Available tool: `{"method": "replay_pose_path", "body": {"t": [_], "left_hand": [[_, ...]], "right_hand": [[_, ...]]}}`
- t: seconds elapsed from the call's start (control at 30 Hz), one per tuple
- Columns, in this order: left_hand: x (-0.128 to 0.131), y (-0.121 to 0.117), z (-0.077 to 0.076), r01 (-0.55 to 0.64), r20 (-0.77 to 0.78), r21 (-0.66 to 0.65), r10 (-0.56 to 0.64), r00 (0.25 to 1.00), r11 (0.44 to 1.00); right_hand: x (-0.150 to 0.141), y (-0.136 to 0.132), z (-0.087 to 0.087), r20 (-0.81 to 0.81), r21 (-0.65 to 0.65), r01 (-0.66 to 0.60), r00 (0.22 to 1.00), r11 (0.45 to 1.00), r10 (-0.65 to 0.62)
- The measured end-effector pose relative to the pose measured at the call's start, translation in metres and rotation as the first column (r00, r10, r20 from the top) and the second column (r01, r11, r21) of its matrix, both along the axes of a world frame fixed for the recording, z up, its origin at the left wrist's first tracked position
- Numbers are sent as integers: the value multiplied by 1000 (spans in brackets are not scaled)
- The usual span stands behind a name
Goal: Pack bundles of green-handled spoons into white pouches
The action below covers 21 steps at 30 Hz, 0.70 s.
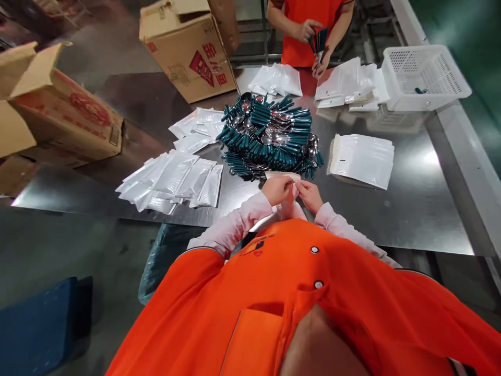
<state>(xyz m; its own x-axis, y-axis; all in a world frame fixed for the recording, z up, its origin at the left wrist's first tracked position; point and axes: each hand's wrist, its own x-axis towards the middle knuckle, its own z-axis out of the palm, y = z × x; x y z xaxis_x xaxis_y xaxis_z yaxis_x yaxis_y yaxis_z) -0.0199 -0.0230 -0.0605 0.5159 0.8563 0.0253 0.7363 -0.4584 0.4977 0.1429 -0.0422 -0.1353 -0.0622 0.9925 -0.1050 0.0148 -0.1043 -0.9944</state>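
Observation:
At the table's near edge, my left hand [277,189] and my right hand [310,195] meet with fingers pinched on a white plastic mailer bag [293,210]. The bag hangs down between them toward my chest; its lower part is partly hidden by my orange shirt. Whether anything lies inside it I cannot tell. Just beyond my hands rises a big heap of spoons with dark green handles [270,136]. To the right of my right hand lies a stack of flat white bags [362,159]. Left of my left hand is a pile of plump white bags [172,180].
More white bags [198,128] lie behind that pile. Cardboard boxes [191,57] stand at the left and back of the metal table [426,203]. A white basket [425,78] sits at the back right. Across the table a person in orange [313,31] holds several green-handled utensils.

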Motion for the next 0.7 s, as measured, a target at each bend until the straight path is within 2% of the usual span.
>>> {"method": "replay_pose_path", "body": {"t": [0.07, 0.17, 0.27, 0.37, 0.47, 0.6, 0.67, 0.7], "left_hand": [[0, -3, 0, 42, -29, -75, -44, 999, 996], [2, -4, 0, 4, 15, -8, -4, 1000, 1000], [5, 4, -4, -84, 131, 94, 72, 989, 992], [5, 13, -11, -101, 248, 54, 84, 965, 993], [3, 16, -17, -93, 402, -20, 94, 911, 995], [-10, 19, -20, -177, 608, -120, 213, 765, 977], [-28, 28, -18, -276, 722, -183, 320, 613, 943], [-41, 35, -16, -342, 779, -234, 386, 494, 910]], "right_hand": [[-1, -3, -2, 14, 9, 39, 999, 999, -39], [-4, -6, -1, 27, 50, 95, 995, 994, -96], [-7, -7, 2, -32, 36, 146, 989, 989, -145], [-7, -6, 4, -18, 24, 137, 990, 990, -136], [-6, -7, 8, -25, 52, 86, 996, 995, -85], [-7, -13, 11, 140, 80, -90, 987, 993, 78], [-7, -15, 9, 198, 59, -102, 976, 993, 89], [-5, -16, 7, 187, 47, -84, 980, 995, 74]]}}
